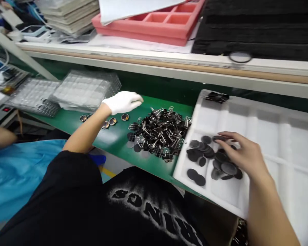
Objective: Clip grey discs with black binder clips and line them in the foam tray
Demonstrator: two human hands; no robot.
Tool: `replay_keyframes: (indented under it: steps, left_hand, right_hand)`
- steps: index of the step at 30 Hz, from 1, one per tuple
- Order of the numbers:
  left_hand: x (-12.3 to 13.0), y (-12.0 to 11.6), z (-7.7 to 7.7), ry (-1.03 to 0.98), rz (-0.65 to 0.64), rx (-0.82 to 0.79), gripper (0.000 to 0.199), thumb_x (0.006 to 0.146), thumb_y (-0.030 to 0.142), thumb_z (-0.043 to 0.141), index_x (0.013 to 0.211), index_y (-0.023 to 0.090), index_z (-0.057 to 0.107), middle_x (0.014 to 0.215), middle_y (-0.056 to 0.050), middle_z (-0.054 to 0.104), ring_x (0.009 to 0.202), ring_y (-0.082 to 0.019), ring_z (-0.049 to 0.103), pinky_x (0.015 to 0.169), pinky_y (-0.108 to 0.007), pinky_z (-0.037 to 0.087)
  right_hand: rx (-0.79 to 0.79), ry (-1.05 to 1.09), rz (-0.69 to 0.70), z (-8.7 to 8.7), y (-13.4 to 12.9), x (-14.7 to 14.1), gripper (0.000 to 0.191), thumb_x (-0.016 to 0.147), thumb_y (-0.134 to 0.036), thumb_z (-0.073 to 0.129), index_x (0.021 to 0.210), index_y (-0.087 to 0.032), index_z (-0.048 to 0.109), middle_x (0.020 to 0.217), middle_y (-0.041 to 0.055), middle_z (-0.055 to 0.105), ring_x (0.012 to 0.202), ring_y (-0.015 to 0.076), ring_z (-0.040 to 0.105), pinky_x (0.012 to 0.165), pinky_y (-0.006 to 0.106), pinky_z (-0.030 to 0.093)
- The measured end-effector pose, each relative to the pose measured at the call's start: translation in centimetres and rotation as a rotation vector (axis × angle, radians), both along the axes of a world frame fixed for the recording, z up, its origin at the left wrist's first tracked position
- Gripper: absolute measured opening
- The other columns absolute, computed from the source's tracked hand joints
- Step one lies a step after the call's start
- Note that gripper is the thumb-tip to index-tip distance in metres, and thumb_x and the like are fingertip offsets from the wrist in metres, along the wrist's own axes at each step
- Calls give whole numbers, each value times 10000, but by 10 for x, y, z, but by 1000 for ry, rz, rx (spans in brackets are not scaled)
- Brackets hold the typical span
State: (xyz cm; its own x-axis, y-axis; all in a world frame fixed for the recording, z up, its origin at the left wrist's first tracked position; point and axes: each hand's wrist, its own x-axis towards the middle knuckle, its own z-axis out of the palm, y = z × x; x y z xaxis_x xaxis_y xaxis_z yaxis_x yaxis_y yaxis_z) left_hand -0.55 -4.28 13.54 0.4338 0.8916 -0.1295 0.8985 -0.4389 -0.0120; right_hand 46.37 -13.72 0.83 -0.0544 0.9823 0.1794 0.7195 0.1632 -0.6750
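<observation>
My left hand, in a white glove, hovers over the green table behind a few small round parts. Its fingers are pressed together, and whether anything is between them is hidden. At the right, my bare right hand pinches a dark disc above the white compartment tray. More black and grey discs lie loosely in the tray under that hand. Between my hands sits a heap of black binder clips, with several dark discs at its left edge.
Clear plastic trays are stacked at the back left. A shelf crosses above the table, bearing a pink foam tray, black foam and a round ring. Another person's arm and blue clothing are at the left.
</observation>
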Motion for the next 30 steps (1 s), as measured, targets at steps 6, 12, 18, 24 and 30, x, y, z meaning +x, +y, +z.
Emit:
replay_keyframes:
  steps: [6,12,18,24,30]
  left_hand:
    - [-90,-67,-51,130,272,30,680,1014,531,592,1617,224,523,1522,-146,644,1313,-348,655,1056,-424,514]
    - [-74,-29,-90,140,192,-43,623,1007,578,608,1509,209,625,1402,-163,686,1222,-371,685,994,-428,501]
    - [-38,27,-103,-95,174,-39,571,909,609,693,1333,227,702,1296,-103,736,1140,-327,723,917,-382,526]
    - [-32,32,-119,-192,201,-5,540,911,619,670,1267,216,710,1246,-117,739,1097,-323,726,856,-387,524]
    - [-34,30,-120,-172,172,-6,513,934,634,659,1204,201,710,1208,-132,729,1063,-344,730,827,-395,504]
  right_hand:
    - [52,20,-53,45,-7,-35,140,924,-570,707,1043,-497,727,1065,29,784,996,400,746,960,651,580]
    - [-86,180,345,100,47,-148,244,902,-438,708,1104,-333,796,1114,44,827,988,280,788,1000,531,639]
    - [-311,176,436,92,140,-243,220,860,-304,841,1038,-188,788,868,64,810,791,208,764,792,372,642]
    - [-557,98,367,70,181,-296,321,793,-133,929,814,-207,618,699,9,750,682,162,735,669,270,564]
    - [-466,-427,546,62,194,-328,219,832,-224,916,897,-200,709,882,34,802,914,204,778,837,294,567]
